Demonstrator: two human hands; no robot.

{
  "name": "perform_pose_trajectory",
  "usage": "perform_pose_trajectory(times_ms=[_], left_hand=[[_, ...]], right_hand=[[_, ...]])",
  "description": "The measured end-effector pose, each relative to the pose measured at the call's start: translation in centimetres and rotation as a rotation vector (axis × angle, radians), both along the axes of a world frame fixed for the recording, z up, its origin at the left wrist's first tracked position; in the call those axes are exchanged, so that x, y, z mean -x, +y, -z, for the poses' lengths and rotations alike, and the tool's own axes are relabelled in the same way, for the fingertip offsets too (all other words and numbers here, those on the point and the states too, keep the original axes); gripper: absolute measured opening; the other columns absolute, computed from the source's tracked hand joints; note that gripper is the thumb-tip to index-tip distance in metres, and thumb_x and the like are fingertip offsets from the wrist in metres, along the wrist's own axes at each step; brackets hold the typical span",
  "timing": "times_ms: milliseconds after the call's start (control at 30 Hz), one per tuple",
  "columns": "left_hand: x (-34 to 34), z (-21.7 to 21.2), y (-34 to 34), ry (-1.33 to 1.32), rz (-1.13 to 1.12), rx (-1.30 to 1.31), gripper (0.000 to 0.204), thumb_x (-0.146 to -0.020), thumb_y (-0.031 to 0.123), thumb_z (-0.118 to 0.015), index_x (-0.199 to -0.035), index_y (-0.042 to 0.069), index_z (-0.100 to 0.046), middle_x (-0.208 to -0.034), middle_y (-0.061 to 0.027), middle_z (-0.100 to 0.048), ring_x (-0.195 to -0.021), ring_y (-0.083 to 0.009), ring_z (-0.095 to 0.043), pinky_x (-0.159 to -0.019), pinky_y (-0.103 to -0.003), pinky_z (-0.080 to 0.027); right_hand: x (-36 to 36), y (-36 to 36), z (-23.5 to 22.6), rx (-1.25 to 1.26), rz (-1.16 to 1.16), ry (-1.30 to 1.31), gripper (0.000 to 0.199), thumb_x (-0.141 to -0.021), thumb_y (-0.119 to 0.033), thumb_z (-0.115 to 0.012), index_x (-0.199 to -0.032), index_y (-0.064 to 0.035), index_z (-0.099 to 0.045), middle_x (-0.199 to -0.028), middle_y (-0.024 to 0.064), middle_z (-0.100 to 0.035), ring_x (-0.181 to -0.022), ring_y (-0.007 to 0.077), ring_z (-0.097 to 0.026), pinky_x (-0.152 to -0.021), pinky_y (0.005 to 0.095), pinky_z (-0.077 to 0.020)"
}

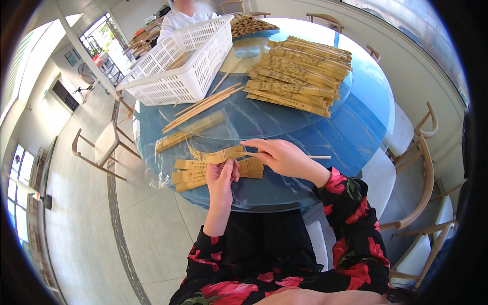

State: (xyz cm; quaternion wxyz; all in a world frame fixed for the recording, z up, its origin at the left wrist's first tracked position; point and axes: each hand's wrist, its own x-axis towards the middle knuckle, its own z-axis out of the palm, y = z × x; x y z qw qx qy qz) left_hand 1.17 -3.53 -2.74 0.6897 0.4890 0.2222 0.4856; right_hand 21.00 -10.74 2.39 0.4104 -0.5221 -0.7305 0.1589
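Over the table's near edge, the left hand pinches a sleeve, probably to steady its end against the stick pinched by the right hand; more sleeves lie beneath, likely for easy reach.

Two forearms reach up from the lower edge. The left forearm rises nearly straight, its wrist bare; the left hand is upright, thumb raised and fingers curled in a pinch. The right forearm angles up and leftward; the right hand lies back uppermost, gripping, index finger stretched toward the left hand's fingertips.
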Motion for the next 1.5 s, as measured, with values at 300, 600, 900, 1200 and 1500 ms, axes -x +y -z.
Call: perform_pose_trajectory(times_ms=[300, 600, 900, 1200, 1500], left_hand=[[0.5, -0.5, -0.6, 0.051, 0.179, 0.045, 0.009, -0.1, 0.003, -0.056, -0.108, 0.003, -0.056, -0.083, -0.0045, -0.059, -0.065, -0.0099, -0.05, -0.06, -0.026, -0.041], [0.6, -0.4, -0.7, 0.036, 0.203, 0.064, 0.005, -0.1, 0.006, -0.055, -0.104, 0.005, -0.054, -0.08, -0.0033, -0.055, -0.068, -0.0097, -0.048, -0.062, -0.027, -0.04], [1.0, 0.0, -0.3, -0.328, -0.052, 0.169, 0.003, -0.1, 0.008, -0.054, -0.103, 0.009, -0.054, -0.08, -0.0029, -0.052, -0.07, -0.0114, -0.046, -0.063, -0.028, -0.039], [0.3, -0.3, -0.9, 0.011, 0.145, 0.041, 0.001, -0.1, 0.007, -0.053, -0.1, 0.007, -0.053, -0.08, -0.0017, -0.053, -0.07, -0.0087, -0.046, -0.064, -0.028, -0.04], [1.0, 0.8, -0.1, -0.346, 0.018, 0.185, 0.003, -0.1, 0.006, -0.052, -0.098, 0.008, -0.053, -0.08, -0.0024, -0.052, -0.07, -0.0106, -0.045, -0.065, -0.03, -0.04]], right_hand=[[0.0, -0.6, -1.8, 0.148, -0.024, -0.061, 0.047, -0.094, -0.008, -0.059, -0.141, -0.0126, -0.055, -0.092, 0.0165, -0.07, -0.086, 0.0378, -0.066, -0.074, 0.0435, -0.0519], [0.0, -0.7, -1.0, 0.059, 0.001, -0.061, 0.045, -0.094, -0.016, -0.063, -0.139, -0.0126, -0.056, -0.095, 0.0156, -0.07, -0.09, 0.0366, -0.067, -0.076, 0.0443, -0.0523], [-2.9, -0.5, -1.2, -0.089, 0.266, -0.358, 0.014, -0.091, -0.018, -0.064, -0.087, -0.0072, -0.072, -0.084, 0.0091, -0.068, -0.085, 0.035, -0.064, -0.074, 0.0446, -0.0515], [-0.6, 0.1, 0.3, -0.115, 0.048, -0.151, 0.012, -0.092, -0.016, -0.066, -0.094, -0.0049, -0.07, -0.087, 0.0106, -0.067, -0.087, 0.0335, -0.063, -0.078, 0.0433, -0.0506], [-2.2, 0.1, -0.5, -0.142, 0.22, -0.207, 0.017, -0.095, -0.023, -0.063, -0.087, -0.0086, -0.067, -0.08, 0.0112, -0.065, -0.083, 0.0346, -0.062, -0.071, 0.0455, -0.0493]])
